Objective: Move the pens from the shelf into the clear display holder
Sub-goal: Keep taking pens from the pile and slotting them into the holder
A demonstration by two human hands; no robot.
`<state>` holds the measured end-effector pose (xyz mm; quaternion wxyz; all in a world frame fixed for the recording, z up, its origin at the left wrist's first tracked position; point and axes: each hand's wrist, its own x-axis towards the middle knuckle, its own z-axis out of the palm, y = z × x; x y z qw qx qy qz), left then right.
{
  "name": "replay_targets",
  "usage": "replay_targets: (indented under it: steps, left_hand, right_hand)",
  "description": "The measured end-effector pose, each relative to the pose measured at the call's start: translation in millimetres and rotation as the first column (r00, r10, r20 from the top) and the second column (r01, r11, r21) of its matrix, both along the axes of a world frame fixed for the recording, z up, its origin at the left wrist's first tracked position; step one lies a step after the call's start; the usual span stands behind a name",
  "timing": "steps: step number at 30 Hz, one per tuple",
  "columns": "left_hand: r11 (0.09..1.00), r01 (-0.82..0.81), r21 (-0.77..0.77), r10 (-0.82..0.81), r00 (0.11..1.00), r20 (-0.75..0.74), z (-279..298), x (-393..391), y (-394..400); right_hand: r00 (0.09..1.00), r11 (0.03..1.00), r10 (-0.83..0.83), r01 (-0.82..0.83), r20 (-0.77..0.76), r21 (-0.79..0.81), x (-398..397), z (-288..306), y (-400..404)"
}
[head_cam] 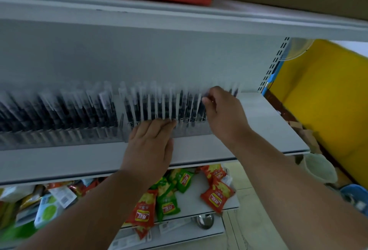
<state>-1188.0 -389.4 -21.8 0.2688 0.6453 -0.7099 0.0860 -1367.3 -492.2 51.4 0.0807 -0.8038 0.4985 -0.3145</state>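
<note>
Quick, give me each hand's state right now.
Left hand: open, fingers straight, pressing on the clear display holder.
Right hand: fingers curled, pinching a pen in the row.

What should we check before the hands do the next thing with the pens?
1. Left hand steadies the clear display holder: ok, fingers lie on its front edge.
2. Right hand has a pen: cannot tell, its fingers pinch at the pens but blur hides what.
3. Free slot beside the right hand: cannot tell.
4. Pens already in the holder stand upright: ok.
5. White shelf to the right has loose pens left: not ok, none show.
</note>
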Motion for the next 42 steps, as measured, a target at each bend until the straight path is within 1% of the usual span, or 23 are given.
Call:
replay_targets:
  steps: [2, 5, 6, 9, 10, 14, 17, 20, 22, 24, 27, 29, 34, 36, 42]
  left_hand:
    - [1.0, -0.006, 0.005, 0.006, 1.0, 0.005, -1, 0, -1]
    - [1.0, -0.008, 0.004, 0.008, 1.0, 0.008, -3, 1, -2]
    - [1.0, -0.01, 0.004, 0.01, 1.0, 0.006, -3, 0, -2]
    - [1.0, -0.018, -0.011, 0.018, 1.0, 0.001, -3, 0, -3]
    - [1.0, -0.018, -0.017, 0.018, 1.0, 0.004, -4, 0, -3]
    - [0.999, -0.026, -0.039, 0.026, 1.0, 0.009, -4, -1, -3]
    - [0.999, -0.03, -0.024, 0.031, 0.999, 0.015, -4, -2, -2]
    - [1.0, -0.03, 0.01, 0.029, 0.999, 0.023, -3, -1, -1]
    - [0.999, -0.019, 0.034, 0.018, 1.0, 0.012, -2, -1, 1]
    - [0.999, -0.013, 0.046, 0.015, 0.999, -0.037, 1, -2, 5]
    - [0.999, -0.054, -0.003, 0.053, 0.993, -0.108, 6, -2, 18]
    - [0.995, -0.092, -0.035, 0.087, 0.99, -0.115, 8, 1, 30]
    - [0.974, -0.224, 0.032, 0.225, 0.974, -0.034, 13, 31, 73]
    - [0.956, -0.286, 0.068, 0.285, 0.958, 0.014, 13, 49, 99]
    - [0.859, -0.48, 0.178, 0.466, 0.877, 0.119, 18, 113, 187]
  right_hand:
    - [0.999, 0.999, -0.036, 0.036, 0.035, 0.007, -1, -3, -1]
    - [0.997, 0.998, -0.064, 0.064, 0.038, -0.003, -1, -3, -2]
    - [0.997, 0.998, -0.068, 0.068, 0.028, 0.0, 1, -3, -2]
    - [0.996, 0.998, -0.051, 0.054, -0.08, 0.039, 7, -5, -3]
    - [0.995, 0.997, -0.047, 0.052, -0.089, 0.059, 7, -6, -3]
    - [0.995, 0.992, -0.075, 0.08, -0.061, 0.094, 2, -6, -5]
    - [0.996, 0.99, -0.066, 0.074, -0.068, 0.123, 0, -9, 2]
    - [0.998, 0.995, -0.054, 0.056, -0.026, 0.085, -3, -14, 15]
    - [1.0, 1.0, -0.007, 0.007, -0.027, 0.027, -7, -13, 27]
    - [0.996, 0.997, 0.064, -0.067, -0.069, -0.039, -11, -8, 39]
    - [0.984, 0.985, 0.117, -0.132, -0.135, -0.111, -11, 1, 56]
    - [0.976, 0.978, 0.133, -0.158, -0.174, -0.137, -4, 6, 66]
    - [0.945, 0.93, 0.243, -0.291, -0.219, -0.224, 36, 13, 91]
    - [0.933, 0.909, 0.301, -0.344, -0.2, -0.236, 58, 14, 103]
    - [0.865, 0.849, 0.48, -0.499, -0.145, -0.174, 143, 24, 149]
